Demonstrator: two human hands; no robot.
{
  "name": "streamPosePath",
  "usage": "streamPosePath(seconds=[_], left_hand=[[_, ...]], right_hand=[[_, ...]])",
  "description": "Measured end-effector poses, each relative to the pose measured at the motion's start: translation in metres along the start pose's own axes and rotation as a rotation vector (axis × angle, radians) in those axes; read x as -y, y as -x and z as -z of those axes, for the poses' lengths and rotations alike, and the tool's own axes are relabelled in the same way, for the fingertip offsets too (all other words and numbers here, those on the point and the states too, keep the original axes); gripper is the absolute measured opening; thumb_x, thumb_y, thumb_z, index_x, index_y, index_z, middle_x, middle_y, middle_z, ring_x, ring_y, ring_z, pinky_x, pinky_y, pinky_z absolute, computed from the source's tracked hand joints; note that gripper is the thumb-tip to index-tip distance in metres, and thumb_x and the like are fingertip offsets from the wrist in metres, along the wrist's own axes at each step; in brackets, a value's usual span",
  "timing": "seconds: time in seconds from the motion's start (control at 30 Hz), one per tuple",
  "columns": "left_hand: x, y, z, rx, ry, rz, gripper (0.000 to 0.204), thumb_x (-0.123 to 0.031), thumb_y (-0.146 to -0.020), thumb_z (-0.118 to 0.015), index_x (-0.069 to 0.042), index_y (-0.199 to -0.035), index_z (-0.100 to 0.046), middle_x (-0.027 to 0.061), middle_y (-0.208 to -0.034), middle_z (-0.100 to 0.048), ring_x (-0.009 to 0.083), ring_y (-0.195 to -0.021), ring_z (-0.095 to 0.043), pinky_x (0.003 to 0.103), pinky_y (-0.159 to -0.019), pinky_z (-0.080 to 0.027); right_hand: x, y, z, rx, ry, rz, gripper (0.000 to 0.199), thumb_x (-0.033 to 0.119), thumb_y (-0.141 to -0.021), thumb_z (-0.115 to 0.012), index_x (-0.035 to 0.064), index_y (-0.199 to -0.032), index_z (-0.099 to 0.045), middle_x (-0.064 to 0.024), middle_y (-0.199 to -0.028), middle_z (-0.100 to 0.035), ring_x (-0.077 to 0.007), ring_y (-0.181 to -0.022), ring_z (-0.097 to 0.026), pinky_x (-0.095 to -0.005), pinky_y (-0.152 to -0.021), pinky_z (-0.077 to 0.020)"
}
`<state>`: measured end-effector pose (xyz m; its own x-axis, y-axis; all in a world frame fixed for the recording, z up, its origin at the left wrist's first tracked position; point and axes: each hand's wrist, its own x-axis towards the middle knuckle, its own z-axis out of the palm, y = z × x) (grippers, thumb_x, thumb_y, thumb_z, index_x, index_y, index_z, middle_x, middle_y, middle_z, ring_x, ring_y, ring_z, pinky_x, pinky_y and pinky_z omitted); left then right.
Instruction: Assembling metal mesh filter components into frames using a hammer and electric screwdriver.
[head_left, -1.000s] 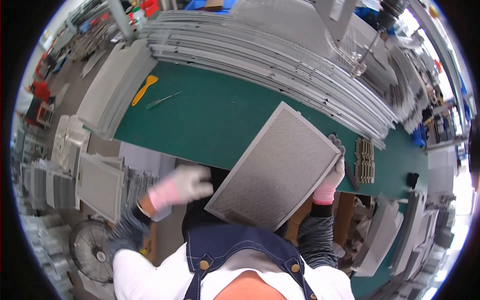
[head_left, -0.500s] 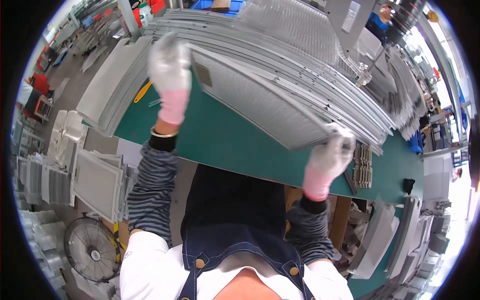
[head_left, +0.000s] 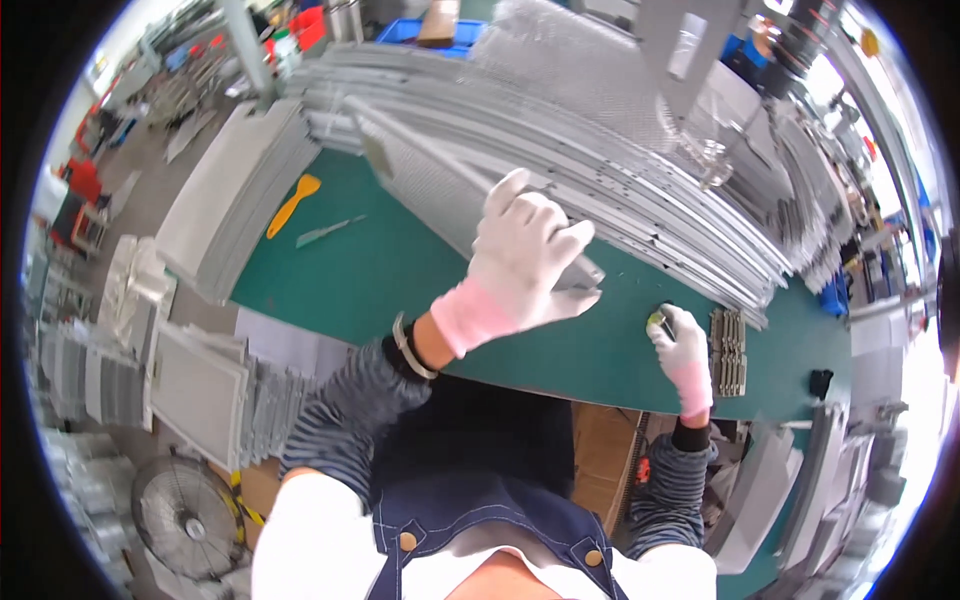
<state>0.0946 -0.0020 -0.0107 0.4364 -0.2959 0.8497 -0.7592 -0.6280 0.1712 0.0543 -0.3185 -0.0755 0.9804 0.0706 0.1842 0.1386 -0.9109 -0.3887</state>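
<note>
My left hand, in a white glove with a pink cuff, is at the right end of a grey framed mesh panel. The panel stands tilted on the green table, and its end shows between my thumb and fingers. My palm hides part of its frame. Farther right, my right hand, gloved the same way, is closed on a small tool with a yellow-green end and a dark part. Its exact kind is too small to tell. Metal hinge-like pieces lie in a row just right of that hand.
Long grey metal profiles are stacked behind the panel. A yellow scraper and a thin pale-green tool lie on the left of the green table, beside stacked grey panels. A black object sits at the right.
My left hand has moved from the panel's far left corner to its right end. My right hand has left the panel, moved down and right, and closed on a small tool.
</note>
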Motion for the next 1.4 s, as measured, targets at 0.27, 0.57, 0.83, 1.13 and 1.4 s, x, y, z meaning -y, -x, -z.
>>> streamPosePath(seconds=[0.27,0.57,0.83,1.13,1.4], left_hand=[[0.004,-0.002,-0.023,-0.08,-0.073,-0.027,0.044,-0.039,-0.061,-0.08,-0.011,-0.084,-0.054,0.0052,-0.08,-0.048,0.0269,-0.084,-0.05,0.049,-0.092,-0.034],[0.0,-0.011,-0.037,-0.148,-0.082,-0.042,0.031,-0.024,-0.059,-0.074,-0.012,-0.076,-0.052,0.0043,-0.073,-0.046,0.0272,-0.077,-0.048,0.043,-0.081,-0.035],[0.003,-0.016,-0.039,-0.184,-0.081,-0.086,0.031,-0.025,-0.06,-0.074,-0.011,-0.077,-0.052,0.0066,-0.075,-0.045,0.0299,-0.078,-0.047,0.043,-0.079,-0.034],[0.006,-0.011,-0.036,-0.17,-0.077,-0.126,0.031,-0.03,-0.064,-0.072,-0.011,-0.076,-0.05,0.0052,-0.074,-0.043,0.0297,-0.08,-0.047,0.044,-0.08,-0.034],[0.007,0.013,-0.019,-0.149,-0.106,-0.118,0.035,-0.037,-0.065,-0.071,-0.013,-0.081,-0.051,0.0058,-0.077,-0.042,0.0276,-0.078,-0.047,0.046,-0.084,-0.037]], right_hand=[[-0.013,-0.011,-0.035,-0.222,-0.269,-0.002,0.013,0.011,-0.09,-0.061,0.0038,-0.1,-0.062,-0.0102,-0.083,-0.06,-0.0231,-0.072,-0.057,-0.0351,-0.065,-0.0472],[0.116,-0.01,0.029,-0.188,-1.301,-0.056,0.026,0.019,-0.102,-0.05,-0.002,-0.111,-0.063,-0.0008,-0.074,-0.053,-0.0035,-0.054,-0.044,-0.0191,-0.045,-0.0349],[0.16,-0.054,0.12,-0.355,-0.777,0.421,0.021,0.02,-0.097,-0.055,0.0027,-0.104,-0.066,-0.0098,-0.07,-0.056,-0.0117,-0.063,-0.051,-0.0263,-0.06,-0.0443],[0.155,-0.079,0.124,-0.165,-0.531,0.59,0.011,0.005,-0.088,-0.054,0.0006,-0.094,-0.062,-0.0178,-0.071,-0.058,-0.0341,-0.063,-0.057,-0.0387,-0.061,-0.0487],[0.122,-0.032,0.067,0.014,-0.383,0.549,0.019,0.011,-0.091,-0.059,0.0068,-0.108,-0.065,-0.0172,-0.075,-0.062,-0.0342,-0.062,-0.062,-0.037,-0.061,-0.0498]])
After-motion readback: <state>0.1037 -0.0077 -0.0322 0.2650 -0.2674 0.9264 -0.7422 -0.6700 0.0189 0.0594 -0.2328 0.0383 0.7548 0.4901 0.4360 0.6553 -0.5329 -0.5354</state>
